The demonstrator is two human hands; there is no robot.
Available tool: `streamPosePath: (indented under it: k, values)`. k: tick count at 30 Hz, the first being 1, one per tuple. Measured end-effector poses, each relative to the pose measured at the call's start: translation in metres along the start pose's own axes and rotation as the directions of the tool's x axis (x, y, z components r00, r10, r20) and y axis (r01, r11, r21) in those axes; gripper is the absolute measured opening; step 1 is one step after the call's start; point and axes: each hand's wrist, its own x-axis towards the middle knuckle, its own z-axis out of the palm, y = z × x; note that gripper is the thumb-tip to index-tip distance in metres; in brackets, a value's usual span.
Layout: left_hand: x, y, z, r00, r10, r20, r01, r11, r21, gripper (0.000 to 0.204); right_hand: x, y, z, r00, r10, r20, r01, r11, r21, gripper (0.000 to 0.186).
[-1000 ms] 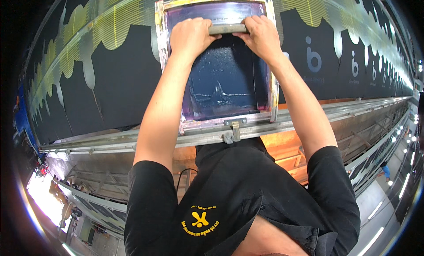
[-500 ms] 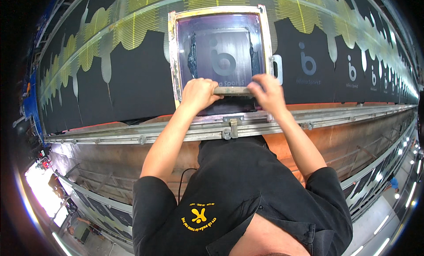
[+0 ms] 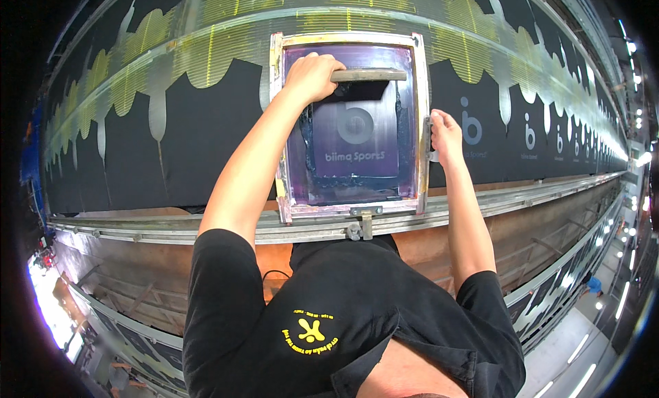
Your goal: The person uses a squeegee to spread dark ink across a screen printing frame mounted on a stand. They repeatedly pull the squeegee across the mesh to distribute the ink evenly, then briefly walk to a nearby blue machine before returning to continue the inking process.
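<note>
Squeegee [image 3: 374, 75] between hands: left hand [image 3: 312, 77] clenched on its left end, right hand [image 3: 446, 132] curled round frame handle [image 3: 433, 156] (right side).

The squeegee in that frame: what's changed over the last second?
The squeegee was drawn from the far end of the frame toward the person, then carried back away. The right grip let go of it and is now at the frame's right edge. The left grip still holds the squeegee. The frame still sits beside the metal rail.
</note>
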Motion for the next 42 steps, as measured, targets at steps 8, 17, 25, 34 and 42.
streamPosePath:
  k: [8, 17, 25, 34, 42]
  values:
    - [-0.181, 0.06, 0.05, 0.989, 0.126, -0.07, -0.127, 0.992, -0.003, 0.062, -0.02, -0.025, -0.003, 0.994, -0.104, -0.045, 0.102, 0.993, -0.053, 0.041]
    - [-0.265, 0.098, 0.065, 0.994, 0.057, -0.093, -0.062, 0.997, -0.052, 0.077, 0.002, -0.022, 0.015, 0.852, -0.489, -0.188, 0.479, 0.872, -0.101, 0.037]
    - [-0.288, 0.085, 0.079, 0.994, -0.109, -0.018, 0.109, 0.994, 0.023, 0.068, 0.0, 0.071, 0.054, 0.879, -0.46, -0.124, 0.467, 0.883, 0.043, 0.029]
    - [-0.264, 0.075, 0.084, 0.981, -0.129, 0.142, 0.111, 0.986, 0.126, 0.068, 0.012, 0.1, 0.065, 0.915, -0.388, -0.109, 0.395, 0.917, 0.059, 0.024]
    - [-0.103, -0.005, 0.034, 0.995, -0.035, 0.089, 0.026, 0.994, 0.106, 0.044, 0.021, 0.099, 0.074, 0.966, -0.248, -0.077, 0.237, 0.963, -0.126, 0.024]
